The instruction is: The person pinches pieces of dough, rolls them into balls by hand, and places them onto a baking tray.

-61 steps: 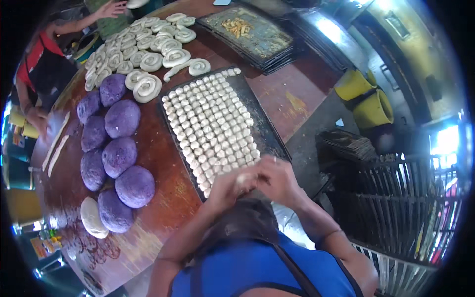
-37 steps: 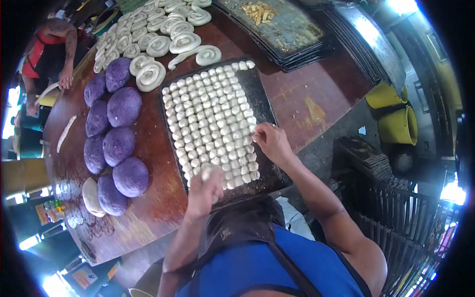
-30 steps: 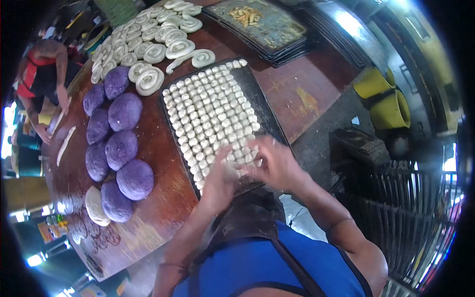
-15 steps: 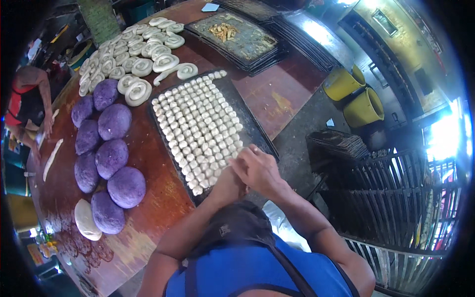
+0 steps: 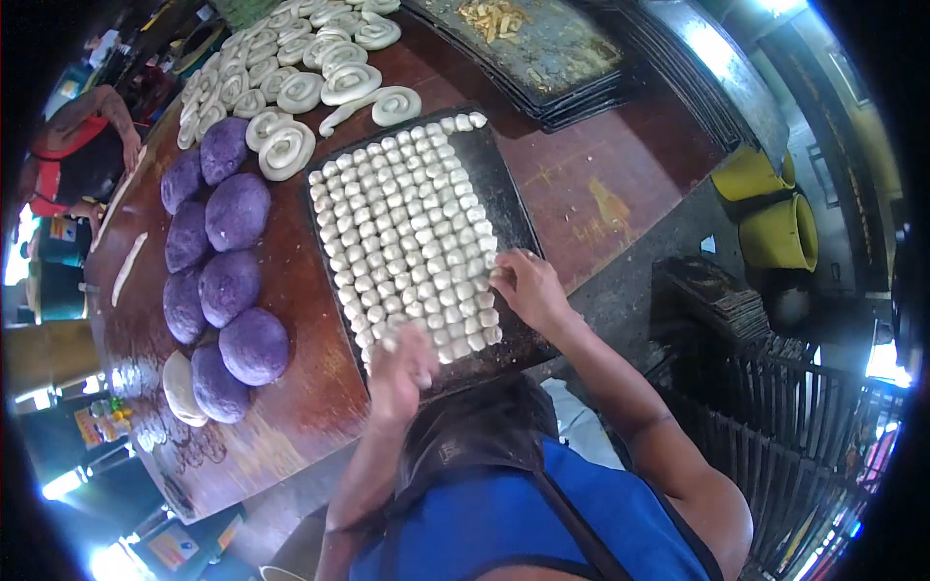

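Rows of small white dough balls (image 5: 407, 232) cover most of a dark baking tray (image 5: 509, 194) in front of me. At the right edge of the rows, my right hand (image 5: 533, 289) has bent fingers, thumb and forefinger closed at a dough ball in the outermost row. My left hand (image 5: 399, 376) is over the near left corner of the tray, beside the nearest dough balls. Motion smears its fingers; a pale bit of dough shows at its side, but whether the hand grips it is unclear.
Left of the tray sit several purple dough mounds (image 5: 237, 211) and one white mound (image 5: 182, 389). Coiled dough rolls (image 5: 300, 92) fill the far left. Stacked trays (image 5: 542, 58) stand at the back, yellow buckets (image 5: 780, 232) at right. Another person's arm (image 5: 116, 116) works at the far left.
My hands were together at the tray's near right edge; now they are apart. The left has swung left, the right sits at the outer row. The whole view has shifted and turned.
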Tool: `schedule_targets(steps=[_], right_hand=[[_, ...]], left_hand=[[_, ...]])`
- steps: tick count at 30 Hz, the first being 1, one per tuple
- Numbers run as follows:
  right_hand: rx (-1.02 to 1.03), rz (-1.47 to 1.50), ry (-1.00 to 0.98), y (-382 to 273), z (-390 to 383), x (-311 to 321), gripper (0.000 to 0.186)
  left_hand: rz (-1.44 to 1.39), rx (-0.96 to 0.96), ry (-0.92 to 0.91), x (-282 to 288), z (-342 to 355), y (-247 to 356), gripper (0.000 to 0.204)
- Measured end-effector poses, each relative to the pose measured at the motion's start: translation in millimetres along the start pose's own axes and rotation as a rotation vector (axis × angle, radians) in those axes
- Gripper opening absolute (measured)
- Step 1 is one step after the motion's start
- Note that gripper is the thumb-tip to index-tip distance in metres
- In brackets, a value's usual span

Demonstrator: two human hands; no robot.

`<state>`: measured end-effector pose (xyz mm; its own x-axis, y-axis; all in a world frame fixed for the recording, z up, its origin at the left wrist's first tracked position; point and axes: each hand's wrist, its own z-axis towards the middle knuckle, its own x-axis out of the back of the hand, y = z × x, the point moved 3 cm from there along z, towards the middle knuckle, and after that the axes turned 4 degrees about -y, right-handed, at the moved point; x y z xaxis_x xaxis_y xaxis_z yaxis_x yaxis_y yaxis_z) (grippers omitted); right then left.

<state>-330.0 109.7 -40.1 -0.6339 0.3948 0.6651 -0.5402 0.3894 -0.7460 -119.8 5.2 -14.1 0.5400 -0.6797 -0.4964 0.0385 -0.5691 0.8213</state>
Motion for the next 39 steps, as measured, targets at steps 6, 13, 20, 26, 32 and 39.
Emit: schedule_targets(steps=[6,13,20,26,32,39], right_hand=[[-0.001,0.018,0.015,-97.2,-50.4,25.4,0.040],[0.053,0.086,0.046,-168.2,-114.3,15.0,0.025],[0.123,-0.248,0.298,-164.9,-115.1,-2.7,0.016],[-0.041,0.502,-0.119,-109.3,-94.7,19.0,0.013],[-0.145,0.155,-0.033,-12.5,-38.0,10.7,0.013],[0.064,-0.112,0.055,-17.2,-24.2,1.0,0.028]], left_hand=[[0.624,-0.226,0.007,-9.8,-5.7,8.0,0.048],[0.715,-0.346,-0.628,-9.7,-45.1,4.3,0.041],[0.194,-0.012,-0.583,-46.7,-38.2,11.3,0.020],[0.250,0.059,-0.447,-32.4,-18.7,12.8,0.020],[0.511,-0.036,-0.310,-26.5,3.1,9.3,0.029],[-0.265,-0.091,0.165,19.1,7.9,7.2,0.027]])
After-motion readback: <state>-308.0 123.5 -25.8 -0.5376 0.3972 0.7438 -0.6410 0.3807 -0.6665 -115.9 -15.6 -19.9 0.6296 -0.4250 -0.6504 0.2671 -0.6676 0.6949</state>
